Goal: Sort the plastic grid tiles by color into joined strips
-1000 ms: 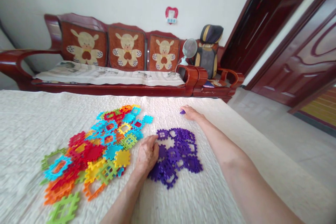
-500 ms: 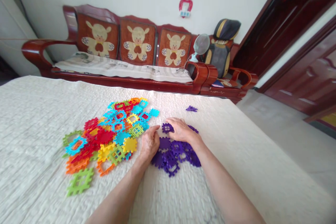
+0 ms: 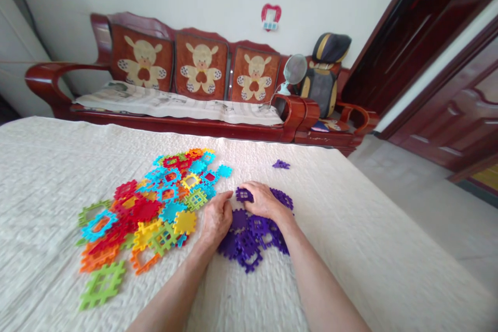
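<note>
My right hand is closed on a purple interlocking tile with a window pattern, its fingers over the tile's right side. Just left of it, my left hand has curled fingers, the index finger pointing at the tile. Whatever lies inside that hand is hidden. Beneath and in front of my right hand is a pile of purple tiles, some solid and some with cut-out windows. More purple pieces show beyond my right wrist. To the left spreads a pile of red, blue, yellow, green and orange tiles.
A small purple piece lies apart toward the far side of the quilted cloth. Beyond the far edge stands a wooden sofa with bear-patterned cushions. A small fan and an armchair are at its right.
The view has shifted slightly, so everything sits a little lower and further left. My right hand stays on the purple window tile; both hands keep nearly the same pose.
</note>
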A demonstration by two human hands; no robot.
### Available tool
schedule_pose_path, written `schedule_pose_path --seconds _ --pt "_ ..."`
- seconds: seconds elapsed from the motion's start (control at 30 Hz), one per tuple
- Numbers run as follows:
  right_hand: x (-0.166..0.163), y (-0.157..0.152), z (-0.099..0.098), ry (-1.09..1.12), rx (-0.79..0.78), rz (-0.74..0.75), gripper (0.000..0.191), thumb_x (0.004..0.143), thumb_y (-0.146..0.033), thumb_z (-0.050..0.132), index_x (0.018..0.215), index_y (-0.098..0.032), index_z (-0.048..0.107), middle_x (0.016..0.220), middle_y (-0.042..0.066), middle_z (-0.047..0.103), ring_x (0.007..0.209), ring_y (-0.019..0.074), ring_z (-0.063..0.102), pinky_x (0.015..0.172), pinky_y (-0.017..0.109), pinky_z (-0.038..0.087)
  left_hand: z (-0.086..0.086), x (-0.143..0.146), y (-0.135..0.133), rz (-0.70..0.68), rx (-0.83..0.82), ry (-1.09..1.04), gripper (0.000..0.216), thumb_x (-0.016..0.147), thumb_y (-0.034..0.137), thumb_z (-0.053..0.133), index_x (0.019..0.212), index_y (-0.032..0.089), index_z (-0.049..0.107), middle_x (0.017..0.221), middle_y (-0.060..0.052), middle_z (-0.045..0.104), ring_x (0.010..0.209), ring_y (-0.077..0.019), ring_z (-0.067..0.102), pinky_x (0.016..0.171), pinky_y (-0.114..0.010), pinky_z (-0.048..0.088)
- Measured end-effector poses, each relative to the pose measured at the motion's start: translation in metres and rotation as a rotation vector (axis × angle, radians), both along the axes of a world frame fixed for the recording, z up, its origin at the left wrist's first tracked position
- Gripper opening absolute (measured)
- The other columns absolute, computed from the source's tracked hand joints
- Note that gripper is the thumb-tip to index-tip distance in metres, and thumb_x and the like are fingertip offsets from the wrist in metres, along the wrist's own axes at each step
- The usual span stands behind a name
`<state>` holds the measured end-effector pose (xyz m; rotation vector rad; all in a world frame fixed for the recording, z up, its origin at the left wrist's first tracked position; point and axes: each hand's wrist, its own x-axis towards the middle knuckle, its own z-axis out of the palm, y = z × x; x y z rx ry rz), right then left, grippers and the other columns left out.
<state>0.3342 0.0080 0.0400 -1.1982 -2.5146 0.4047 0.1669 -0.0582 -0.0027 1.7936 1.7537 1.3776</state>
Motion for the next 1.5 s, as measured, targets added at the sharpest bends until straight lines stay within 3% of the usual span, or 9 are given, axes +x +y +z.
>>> schedule_pose_path --seconds 0.27,0.47,0.7,0.97,1.13,1.37,1.5 --pt "0.001 -0.003 0.012 0.160 0.005 0.032 0.040 0.078 -0.012 0.057 0.117 -0.017 0.061 0.121 0.010 0.066 0.114 0.0221 0.060 0.101 0.038 0.044 0.010 0.002 -0.003 0.020 -0.055 -0.006 0.035 0.081 0.007 0.046 0.106 0.018 0.069 0.103 -0.004 0.074 0.098 -0.0174 0.068 0.091 -0.029 0.053" --pt "-0.005 -0.005 0.009 0.172 0.034 0.054 0.032 0.087 -0.013 0.048 0.115 -0.016 0.062 0.119 0.011 0.067 0.113 0.0193 0.061 0.101 0.034 0.044 0.009 0.002 -0.002 0.023 -0.047 -0.019 0.035 0.080 0.006 0.047 0.105 0.018 0.069 0.103 -0.005 0.074 0.098 -0.0177 0.068 0.091 -0.029 0.053" --pt "-0.011 -0.006 0.006 0.146 0.083 -0.044 0.031 0.095 -0.020 0.041 0.116 -0.016 0.062 0.111 0.011 0.070 0.105 0.0193 0.065 0.093 0.031 0.047 0.010 0.001 -0.002 0.016 -0.068 -0.003 0.034 0.081 0.009 0.047 0.105 0.018 0.070 0.103 -0.004 0.074 0.098 -0.0176 0.069 0.091 -0.028 0.052" --pt "-0.009 -0.002 0.000 0.159 0.049 -0.091 0.038 0.091 -0.019 0.047 0.128 -0.021 0.055 0.118 0.008 0.069 0.107 0.0215 0.065 0.094 0.034 0.048 0.010 0.001 -0.003 0.014 -0.077 0.003 0.034 0.081 0.009 0.048 0.106 0.018 0.069 0.104 -0.005 0.074 0.099 -0.0186 0.068 0.091 -0.030 0.052" --pt "-0.005 0.003 -0.005 0.141 0.114 -0.101 0.043 0.087 -0.020 0.054 0.130 -0.017 0.052 0.126 0.012 0.062 0.117 0.0224 0.058 0.101 0.037 0.043 0.008 0.003 -0.001 0.020 -0.040 -0.008 0.034 0.081 0.006 0.048 0.104 0.018 0.069 0.103 -0.005 0.074 0.099 -0.0176 0.068 0.091 -0.029 0.052" --pt "-0.006 -0.001 -0.002 0.005 0.101 -0.101 0.058 0.077 -0.032 0.070 0.129 -0.017 0.051 0.130 0.013 0.057 0.119 0.0256 0.054 0.101 0.041 0.041 0.007 0.003 -0.001 0.019 -0.027 0.007 0.033 0.081 0.006 0.048 0.105 0.018 0.068 0.103 -0.005 0.074 0.098 -0.0174 0.068 0.092 -0.029 0.052" --pt "-0.007 -0.005 0.000 -0.069 0.091 -0.115 0.056 0.077 -0.035 0.070 0.128 -0.020 0.053 0.125 0.012 0.058 0.116 0.0249 0.054 0.097 0.041 0.040 0.008 0.003 -0.001 0.019 -0.032 0.005 0.034 0.081 0.007 0.047 0.105 0.018 0.068 0.103 -0.005 0.074 0.099 -0.0173 0.068 0.092 -0.029 0.052"
